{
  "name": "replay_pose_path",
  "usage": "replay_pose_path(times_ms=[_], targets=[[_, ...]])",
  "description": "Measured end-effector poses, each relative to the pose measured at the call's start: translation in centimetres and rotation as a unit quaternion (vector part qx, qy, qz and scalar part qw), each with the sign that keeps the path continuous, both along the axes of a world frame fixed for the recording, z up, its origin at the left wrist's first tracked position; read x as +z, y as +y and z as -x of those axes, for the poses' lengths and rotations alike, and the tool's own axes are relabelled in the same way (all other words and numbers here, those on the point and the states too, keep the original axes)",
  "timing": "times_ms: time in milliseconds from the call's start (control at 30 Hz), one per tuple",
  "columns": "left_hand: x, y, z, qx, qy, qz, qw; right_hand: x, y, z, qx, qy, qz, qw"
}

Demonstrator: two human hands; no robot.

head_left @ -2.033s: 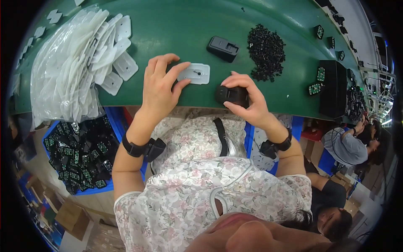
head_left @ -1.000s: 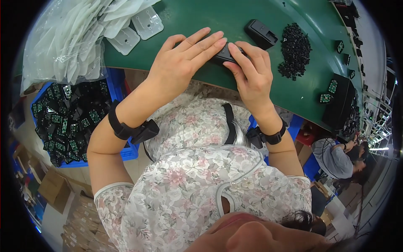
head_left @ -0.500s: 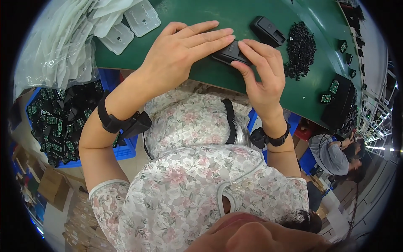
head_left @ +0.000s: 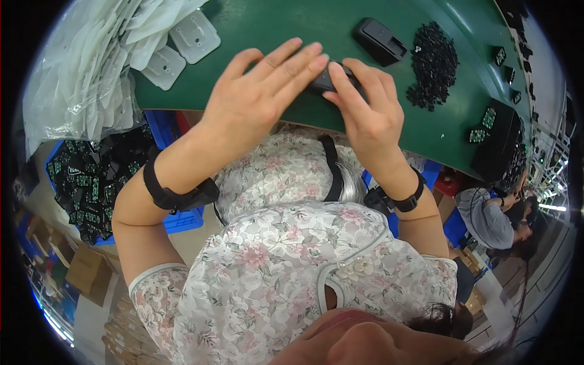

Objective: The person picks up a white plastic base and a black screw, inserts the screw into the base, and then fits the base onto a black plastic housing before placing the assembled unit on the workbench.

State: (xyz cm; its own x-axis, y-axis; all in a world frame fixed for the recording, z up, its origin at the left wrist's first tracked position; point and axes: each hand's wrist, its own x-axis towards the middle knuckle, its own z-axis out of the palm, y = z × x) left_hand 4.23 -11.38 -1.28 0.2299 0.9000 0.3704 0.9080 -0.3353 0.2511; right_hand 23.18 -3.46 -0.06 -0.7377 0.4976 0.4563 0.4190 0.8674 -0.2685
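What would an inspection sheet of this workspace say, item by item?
Surface: green table, glossy.
Job's things: black case under both hands; second case beyond it, to the right.
Clutter: pile of small black pieces, right; white plates, many in a clear bag, left.
Hands: left hand, fingers outstretched over the black case; right hand gripping its right end.
Cables: far right too blurred to tell.
Surroundings: blue bin of black parts, left; co-worker, right.

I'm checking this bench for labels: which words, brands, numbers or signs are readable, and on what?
None can be read.
Nearer black case: partly covered; any marks are too small to read.
Farther black case: no legible marking.
Green circuit boards: too small to read.
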Motion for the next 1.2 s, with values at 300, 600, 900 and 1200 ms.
replay_pose_path(times_ms=[300, 600, 900, 1200], targets=[[-1.0, 1.8, -0.2, 0.01, -0.019, -0.057, 0.998, 1.4, 3.1, 0.3, 0.019, 0.03, 0.094, 0.995], [0.6, 4.3, -0.2, 0.082, -0.462, 0.14, 0.872, 2.2, 5.1, 0.0, 0.04, 0.154, 0.433, 0.887], [1.4, 5.2, -2.1, 0.066, -0.629, 0.131, 0.763, 2.0, 5.4, 0.9, 0.061, 0.308, 0.4, 0.861], [1.3, 4.8, 0.1, 0.126, -0.318, -0.063, 0.937, 4.9, 12.4, 0.0, 0.002, 0.292, 0.367, 0.883]])
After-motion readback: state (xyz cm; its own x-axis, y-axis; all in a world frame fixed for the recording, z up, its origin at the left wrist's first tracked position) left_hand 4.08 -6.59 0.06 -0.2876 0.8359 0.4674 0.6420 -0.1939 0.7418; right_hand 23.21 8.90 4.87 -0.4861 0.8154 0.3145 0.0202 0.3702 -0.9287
